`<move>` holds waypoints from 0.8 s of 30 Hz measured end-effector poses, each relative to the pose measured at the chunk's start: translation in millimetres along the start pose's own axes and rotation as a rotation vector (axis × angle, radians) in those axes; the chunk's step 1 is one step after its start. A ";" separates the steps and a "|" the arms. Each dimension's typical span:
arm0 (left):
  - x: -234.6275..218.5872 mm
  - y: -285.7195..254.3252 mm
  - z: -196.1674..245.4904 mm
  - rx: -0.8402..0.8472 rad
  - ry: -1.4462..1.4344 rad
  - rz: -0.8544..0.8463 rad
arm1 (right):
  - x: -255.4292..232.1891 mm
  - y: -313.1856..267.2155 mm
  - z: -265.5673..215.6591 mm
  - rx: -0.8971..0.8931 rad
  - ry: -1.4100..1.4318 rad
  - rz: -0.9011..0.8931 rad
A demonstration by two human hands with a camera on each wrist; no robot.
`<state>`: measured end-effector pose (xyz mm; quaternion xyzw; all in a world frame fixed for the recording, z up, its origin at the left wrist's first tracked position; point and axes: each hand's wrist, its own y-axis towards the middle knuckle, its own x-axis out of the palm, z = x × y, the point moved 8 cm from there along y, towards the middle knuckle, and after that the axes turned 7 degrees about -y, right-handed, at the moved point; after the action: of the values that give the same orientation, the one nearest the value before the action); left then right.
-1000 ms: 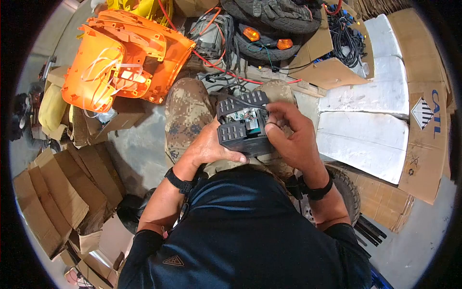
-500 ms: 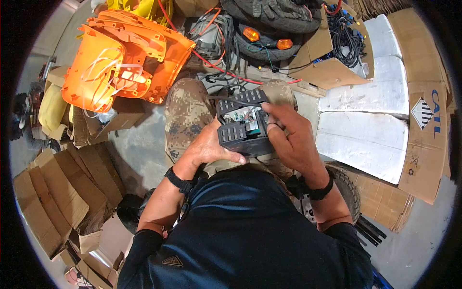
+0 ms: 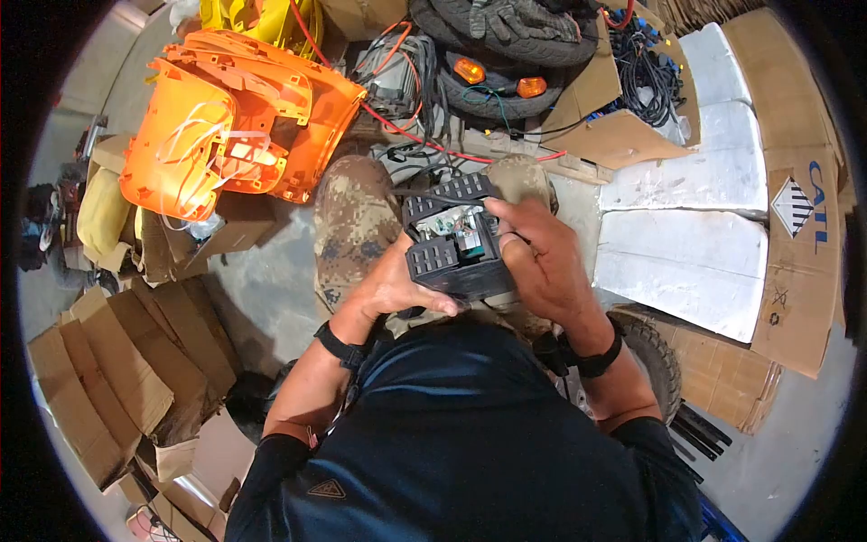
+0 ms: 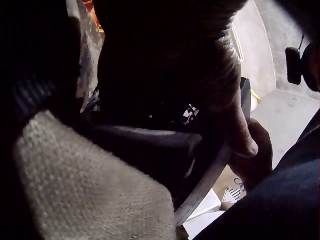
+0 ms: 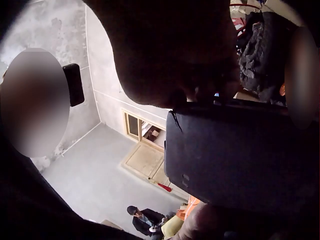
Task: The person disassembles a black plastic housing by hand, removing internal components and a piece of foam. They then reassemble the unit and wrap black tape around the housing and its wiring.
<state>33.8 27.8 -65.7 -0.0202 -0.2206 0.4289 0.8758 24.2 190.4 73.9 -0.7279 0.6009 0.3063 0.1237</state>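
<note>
A black plastic box (image 3: pixel 479 280) with slotted vents sits over the lap, between the knees. Through the opening in its top show a green circuit board (image 3: pixel 471 242) and thin wires. My left hand (image 3: pixel 395 278) grips the box's left side, its thumb laid along the near face. At the opposite side my right hand (image 3: pixel 549 262) holds the right edge, with the index finger over the far corner and the thumb bent at the rim. The right wrist view shows the box's smooth dark wall (image 5: pixel 240 150) close up; the left wrist view is mostly in shadow.
Orange plastic panels (image 3: pixel 190 144) lie at the front left, with flattened cardboard (image 3: pixel 117 361) nearer. Tyres (image 3: pixel 533 50) and amber lamps (image 3: pixel 531 87) are ahead. A carton of black cables (image 3: pixel 646 86) and white foam blocks (image 3: pixel 682 262) stand to the right. Another person (image 5: pixel 145 220) sits farther off.
The right hand's index finger and thumb, raised and bent over the box's right part a second ago, have come down onto its right edge. The box has tilted slightly; the left hand keeps its grip.
</note>
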 end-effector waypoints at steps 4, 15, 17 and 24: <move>-1.5 -5.3 -5.3 0.044 -0.032 0.058 | 4.5 0.9 1.8 0.065 0.045 -0.025; -26.4 -7.0 -14.4 0.177 -0.291 0.218 | 6.7 2.6 15.5 0.175 0.093 -0.022; -37.3 -10.9 -2.3 0.277 -0.318 0.280 | 7.5 4.7 12.8 0.157 0.083 -0.027; -88.0 -37.0 16.4 0.077 -0.357 0.748 | 10.8 5.5 10.0 0.196 0.073 -0.069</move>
<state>7.7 -65.0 -75.1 0.0086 -0.3304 0.7221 0.6077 16.9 185.9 60.7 -0.7431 0.6068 0.2147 0.1829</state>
